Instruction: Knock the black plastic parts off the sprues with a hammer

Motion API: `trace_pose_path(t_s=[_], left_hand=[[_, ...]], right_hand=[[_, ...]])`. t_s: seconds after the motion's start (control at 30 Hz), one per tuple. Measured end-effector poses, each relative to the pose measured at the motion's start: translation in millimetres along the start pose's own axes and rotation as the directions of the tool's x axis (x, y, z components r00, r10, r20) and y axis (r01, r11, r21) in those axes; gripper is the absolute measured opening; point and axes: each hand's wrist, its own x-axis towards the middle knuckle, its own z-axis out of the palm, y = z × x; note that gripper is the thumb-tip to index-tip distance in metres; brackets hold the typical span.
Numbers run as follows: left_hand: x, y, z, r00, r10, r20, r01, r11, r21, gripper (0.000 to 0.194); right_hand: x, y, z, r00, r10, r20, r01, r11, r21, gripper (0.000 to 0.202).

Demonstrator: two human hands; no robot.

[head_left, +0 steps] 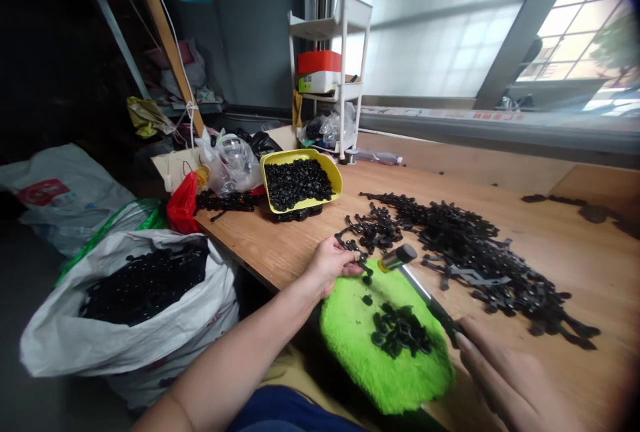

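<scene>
My left hand [334,265] pinches a black branched plastic strip [364,264] with round ends, over the far left edge of a fluffy green cushion [370,359]. My right hand [505,365] grips a mallet [423,289] by its black handle. The mallet's head, black at one end and yellow at the other, hangs above the cushion's far edge, just right of the strip. A small heap of loose round black pieces [400,331] lies on the cushion, with a few single ones nearer my left hand.
Black strips [465,245] are piled across the wooden table [530,185]. A yellow tray [340,187] of small black pieces stands farther back. An open white sack [45,332] of black pieces sits at left. A white shelf rack [345,79] stands by the window.
</scene>
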Motion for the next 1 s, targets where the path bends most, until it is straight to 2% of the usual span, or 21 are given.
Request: trace_pose_path(t_s=[0.13,0.27,0.37,0.5,0.63,0.73,0.87,1.0], left_hand=[[-1,0,1.9,1.000,0.021,0.007,-0.021,0.999,0.039,0.022],[-4,-1,2.7,0.998,0.064,0.013,-0.064,0.997,0.037,0.026],[-6,0,3.1,0.997,0.081,0.015,-0.082,0.995,0.049,0.026],[-5,-2,3.0,0.994,0.106,0.016,-0.107,0.991,0.080,0.026],[-2,-6,2.5,0.991,0.133,0.010,-0.134,0.989,0.069,0.028],[-1,-8,2.8,0.988,0.156,0.002,-0.156,0.983,0.099,0.029],[0,-9,3.1,0.989,0.146,0.004,-0.146,0.984,0.100,0.029],[-1,-10,3.0,0.984,0.180,0.013,-0.181,0.979,0.098,0.030]], right_hand=[[0,-3,-2,0.997,0.071,0.033,-0.072,0.997,0.012,0.043],[6,-9,-11,0.996,-0.090,-0.004,0.089,0.994,-0.062,0.040],[17,-27,-18,0.992,-0.115,-0.041,0.108,0.983,-0.151,0.040],[28,-47,-25,0.987,-0.123,0.107,0.138,0.978,-0.157,0.037],[29,-50,-26,0.995,-0.099,-0.026,0.094,0.984,-0.154,0.035],[30,-58,-24,0.998,-0.061,-0.006,0.060,0.987,-0.149,0.035],[35,-71,-19,0.997,-0.037,-0.072,0.022,0.980,-0.198,0.037],[37,-72,-16,0.997,-0.039,-0.066,0.023,0.975,-0.222,0.037]])
